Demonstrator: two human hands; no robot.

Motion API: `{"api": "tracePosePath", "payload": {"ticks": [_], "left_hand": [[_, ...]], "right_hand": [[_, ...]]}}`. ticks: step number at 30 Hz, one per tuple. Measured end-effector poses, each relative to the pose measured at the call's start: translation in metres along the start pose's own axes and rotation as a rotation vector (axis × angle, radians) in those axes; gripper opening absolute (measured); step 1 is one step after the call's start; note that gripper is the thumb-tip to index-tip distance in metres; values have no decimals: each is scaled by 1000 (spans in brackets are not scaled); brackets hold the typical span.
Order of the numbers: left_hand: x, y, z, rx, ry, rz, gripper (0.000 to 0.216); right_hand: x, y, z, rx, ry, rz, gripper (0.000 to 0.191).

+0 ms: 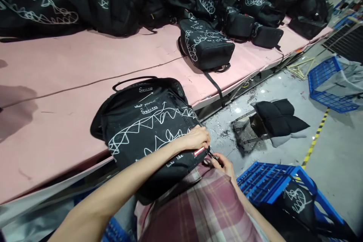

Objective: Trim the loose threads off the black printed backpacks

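A black backpack [147,124] with white scribble print and the word "Success" lies at the near edge of the pink table [56,94], partly over my lap. My left hand [195,138] is closed, pinching the bag's lower right corner beside a small red and white label [199,151]. My right hand [224,162] is just below and right of it, fingers closed on a small dark tool or zipper pull [213,155] that I cannot make out clearly.
Several more black backpacks [205,43] are piled along the table's far side. Blue plastic crates [272,181] stand on the grey floor at right, one holding a bag. A stool with black cushions [279,115] and thread scraps lie on the floor.
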State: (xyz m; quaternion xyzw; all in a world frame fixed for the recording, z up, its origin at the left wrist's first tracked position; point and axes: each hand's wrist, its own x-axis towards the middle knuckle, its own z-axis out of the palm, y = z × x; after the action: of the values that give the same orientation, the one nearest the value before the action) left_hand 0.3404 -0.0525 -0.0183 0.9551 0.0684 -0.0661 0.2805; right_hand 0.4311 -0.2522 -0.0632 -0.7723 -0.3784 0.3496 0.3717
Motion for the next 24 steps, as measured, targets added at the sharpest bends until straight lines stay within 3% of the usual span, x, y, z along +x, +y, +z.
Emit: {"api": "tracePosePath", "payload": {"ticks": [5,14,24], "left_hand": [[11,1,-9,11,-77,40,16],[12,-11,-13,-22,-81,83,13],[17,-5,-8,62,-93,99,15]], "right_hand": [[-1,-12,6,-57,90,24,33],[-6,-42,0,26,76,120,32],[-2,-41,12,90,61,77,27]]}}
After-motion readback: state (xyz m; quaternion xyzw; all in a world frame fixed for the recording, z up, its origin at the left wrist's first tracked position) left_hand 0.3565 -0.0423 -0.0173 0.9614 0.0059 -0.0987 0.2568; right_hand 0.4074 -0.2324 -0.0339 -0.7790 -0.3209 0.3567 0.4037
